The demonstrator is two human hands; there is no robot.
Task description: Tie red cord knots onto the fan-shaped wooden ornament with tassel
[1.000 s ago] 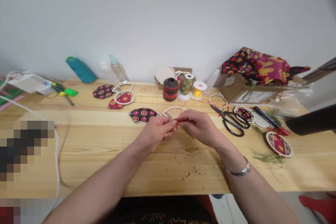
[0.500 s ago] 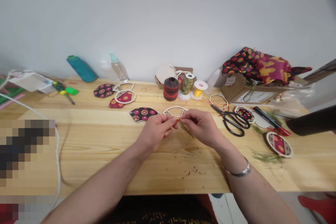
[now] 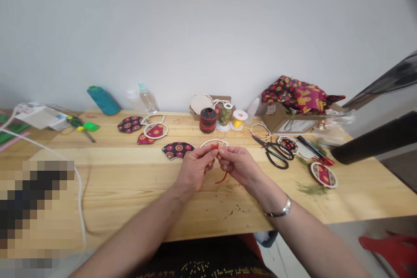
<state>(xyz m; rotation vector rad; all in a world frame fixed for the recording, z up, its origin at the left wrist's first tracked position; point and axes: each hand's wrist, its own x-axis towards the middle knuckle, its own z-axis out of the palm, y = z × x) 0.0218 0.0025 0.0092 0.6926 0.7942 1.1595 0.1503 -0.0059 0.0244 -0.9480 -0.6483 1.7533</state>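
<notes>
My left hand [image 3: 197, 165] and my right hand [image 3: 237, 163] meet over the middle of the table, fingertips touching. Both pinch a thin red cord [image 3: 222, 179], whose tail hangs below the right fingers; a short red bit pokes up above the fingertips. Just behind them lies a pale wooden fan-shaped frame [image 3: 213, 142], partly covered by my hands. To the left, close to my left hand, is a fan-shaped piece of dark patterned fabric [image 3: 177, 150]. Black-handled scissors [image 3: 276, 154] lie to the right of my right hand.
Spools of red-black cord [image 3: 207, 120], green thread [image 3: 226, 115] and yellow thread [image 3: 240, 118] stand at the back. A cardboard box [image 3: 276, 121] with patterned cloth is behind right, near a black post [image 3: 374, 137]. A white cable [image 3: 79, 191] crosses the left side.
My hands have drawn together, the right turning so its fingertips meet the left's. The red cord's tail now hangs in view below them. The camera view has shifted slightly.
</notes>
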